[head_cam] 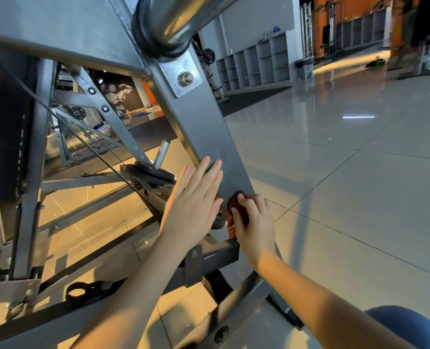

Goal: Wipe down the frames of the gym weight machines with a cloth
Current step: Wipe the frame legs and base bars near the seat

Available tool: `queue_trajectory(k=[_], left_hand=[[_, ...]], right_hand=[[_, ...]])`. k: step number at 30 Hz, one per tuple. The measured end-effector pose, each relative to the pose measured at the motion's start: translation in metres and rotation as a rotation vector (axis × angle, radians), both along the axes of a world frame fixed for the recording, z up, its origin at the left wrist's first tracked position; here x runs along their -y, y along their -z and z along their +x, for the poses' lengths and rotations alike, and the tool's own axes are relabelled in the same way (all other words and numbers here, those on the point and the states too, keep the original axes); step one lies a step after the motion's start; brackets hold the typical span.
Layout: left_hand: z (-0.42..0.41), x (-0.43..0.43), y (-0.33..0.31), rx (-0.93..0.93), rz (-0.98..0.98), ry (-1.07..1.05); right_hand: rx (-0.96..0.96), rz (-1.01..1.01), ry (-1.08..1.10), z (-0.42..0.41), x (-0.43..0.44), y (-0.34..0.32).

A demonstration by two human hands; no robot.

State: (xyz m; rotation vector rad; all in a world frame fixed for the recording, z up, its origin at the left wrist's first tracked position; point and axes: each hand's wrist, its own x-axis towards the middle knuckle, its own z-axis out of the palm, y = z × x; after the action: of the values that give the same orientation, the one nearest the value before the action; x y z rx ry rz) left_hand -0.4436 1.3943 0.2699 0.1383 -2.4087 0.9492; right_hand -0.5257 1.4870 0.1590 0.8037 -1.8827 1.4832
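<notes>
Head view: right hand grips dark red cloth at lower end of slanted grey steel frame beam; flat left hand braces beside; beam runs up-left.

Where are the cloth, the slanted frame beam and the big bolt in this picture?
cloth (233, 201), head view, its dark red exposed fold.
slanted frame beam (209, 132), head view, middle of its flat grey face.
bolt (185, 78), head view, centre of its round head.

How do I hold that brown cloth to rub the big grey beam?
Grip the cloth as a bunched wad from its outer side, away from the beam, as the right hand does. It is soft and lies against the metal.
</notes>
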Motion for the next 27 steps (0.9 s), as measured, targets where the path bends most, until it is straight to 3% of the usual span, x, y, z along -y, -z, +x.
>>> queue_trajectory(k=[5,11,16,22,27], left_hand=[[-0.003,-0.002,0.004,-0.040,0.052,0.016],[-0.005,-0.005,0.009,-0.055,0.063,-0.006],[-0.005,-0.005,0.012,-0.079,0.081,0.003],[-0.007,-0.004,0.022,-0.063,0.070,0.012],[-0.009,-0.004,0.029,-0.068,0.070,0.024]], right_hand=[[-0.013,-0.043,-0.053,-0.030,-0.001,-0.040],[-0.011,0.152,-0.014,-0.014,-0.016,0.004],[-0.027,-0.014,-0.063,-0.036,-0.008,-0.043],[0.012,0.107,-0.044,-0.011,-0.014,0.020],[0.082,0.000,-0.051,-0.025,-0.008,-0.015]])
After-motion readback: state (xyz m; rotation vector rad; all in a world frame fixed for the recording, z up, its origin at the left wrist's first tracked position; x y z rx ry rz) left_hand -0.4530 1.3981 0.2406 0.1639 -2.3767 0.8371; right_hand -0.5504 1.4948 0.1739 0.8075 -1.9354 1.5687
